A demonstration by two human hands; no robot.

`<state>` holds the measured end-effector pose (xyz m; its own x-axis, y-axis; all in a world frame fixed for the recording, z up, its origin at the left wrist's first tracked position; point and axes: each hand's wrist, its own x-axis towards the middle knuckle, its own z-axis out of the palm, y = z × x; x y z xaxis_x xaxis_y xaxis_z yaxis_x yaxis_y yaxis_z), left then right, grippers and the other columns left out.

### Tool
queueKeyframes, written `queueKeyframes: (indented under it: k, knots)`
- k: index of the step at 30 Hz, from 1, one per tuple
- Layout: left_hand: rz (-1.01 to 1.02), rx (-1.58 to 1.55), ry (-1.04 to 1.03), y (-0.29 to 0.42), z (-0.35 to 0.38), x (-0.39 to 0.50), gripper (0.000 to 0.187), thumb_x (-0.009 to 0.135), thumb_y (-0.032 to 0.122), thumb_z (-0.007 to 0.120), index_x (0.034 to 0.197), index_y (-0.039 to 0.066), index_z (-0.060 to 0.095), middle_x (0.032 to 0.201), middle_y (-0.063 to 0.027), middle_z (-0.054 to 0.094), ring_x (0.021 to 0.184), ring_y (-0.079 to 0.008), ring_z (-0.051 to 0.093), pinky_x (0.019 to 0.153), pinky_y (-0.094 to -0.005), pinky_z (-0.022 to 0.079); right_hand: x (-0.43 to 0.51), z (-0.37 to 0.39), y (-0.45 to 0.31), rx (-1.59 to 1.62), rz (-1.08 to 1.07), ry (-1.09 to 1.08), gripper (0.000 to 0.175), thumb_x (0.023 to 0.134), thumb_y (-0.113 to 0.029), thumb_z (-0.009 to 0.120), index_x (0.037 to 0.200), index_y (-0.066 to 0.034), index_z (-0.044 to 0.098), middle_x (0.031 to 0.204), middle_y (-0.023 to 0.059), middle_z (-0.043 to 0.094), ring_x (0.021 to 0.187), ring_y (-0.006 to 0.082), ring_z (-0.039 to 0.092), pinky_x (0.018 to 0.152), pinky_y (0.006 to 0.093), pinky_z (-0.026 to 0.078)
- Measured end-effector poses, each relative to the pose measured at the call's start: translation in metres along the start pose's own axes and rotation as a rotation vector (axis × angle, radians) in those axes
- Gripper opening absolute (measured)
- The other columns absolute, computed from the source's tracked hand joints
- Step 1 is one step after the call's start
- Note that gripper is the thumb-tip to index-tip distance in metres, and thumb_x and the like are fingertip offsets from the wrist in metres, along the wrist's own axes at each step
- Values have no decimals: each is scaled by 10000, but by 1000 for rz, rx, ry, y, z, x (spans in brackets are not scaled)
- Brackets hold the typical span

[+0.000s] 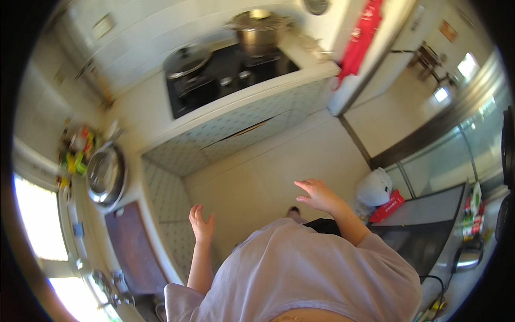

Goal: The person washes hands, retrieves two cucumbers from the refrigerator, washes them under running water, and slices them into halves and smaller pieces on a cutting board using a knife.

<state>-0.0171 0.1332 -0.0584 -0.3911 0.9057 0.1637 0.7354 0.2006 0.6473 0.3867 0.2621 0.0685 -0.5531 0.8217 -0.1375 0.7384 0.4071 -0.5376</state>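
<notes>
My left hand [201, 223] is raised over the floor beside the left-hand cabinet front [167, 197], fingers apart and nothing in it. In the middle of the view, my right hand [319, 195] hangs over the tiled floor [249, 177], also without anything in it. Both hands are apart from every surface. Ahead, a black cooktop [229, 76] is set into the pale counter. On its right burner stands a steel stockpot [257, 38] under a lid. A pan with a glass lid [188, 60] sits on the left burner.
Along the left counter lie a metal basin [105, 175] and a wooden cutting board [134, 249]. A red apron [359, 40] hangs beside the doorway. Low on the right are a white plastic bag [374, 187], a red box [388, 207] and a dark cabinet [422, 241].
</notes>
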Motion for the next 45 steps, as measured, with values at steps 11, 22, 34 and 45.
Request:
queueKeyframes:
  k: [11, 22, 34, 45]
  knots:
    - [348, -51, -335, 275, 235, 159, 432, 738, 127, 696, 1141, 37, 566, 1313, -206, 454, 1238, -390, 404, 1039, -477, 338, -85, -180, 244, 16, 219, 426, 434, 851, -289, 655, 1205, -49, 578, 1175, 144, 614, 1100, 330, 557, 946, 435, 417]
    - [417, 103, -526, 424, 444, 339, 425, 717, 150, 715, 1109, 41, 594, 1247, -198, 520, 1196, -371, 465, 1019, -444, 375, -12, -311, 475, 100, 305, 478, 428, 844, -252, 662, 1212, -47, 581, 1140, 166, 624, 1083, 351, 565, 916, 433, 459]
    - [851, 4, -1074, 816, 682, 447, 404, 838, 204, 667, 1197, 44, 575, 1158, -158, 593, 1077, -332, 562, 924, -381, 448, 2, -544, 766, 236, 540, 641, 446, 853, -257, 649, 1234, -35, 582, 1186, 185, 615, 1106, 347, 568, 942, 396, 451]
    - [330, 107, -813, 903, 763, 429, 412, 768, 210, 729, 1123, 38, 611, 1134, -160, 625, 1092, -333, 570, 926, -412, 454, 97, -807, 1142, 1237, 432, 930, 464, 961, -278, 517, 1353, -36, 457, 1154, 114, 619, 976, 191, 609, 819, 288, 488]
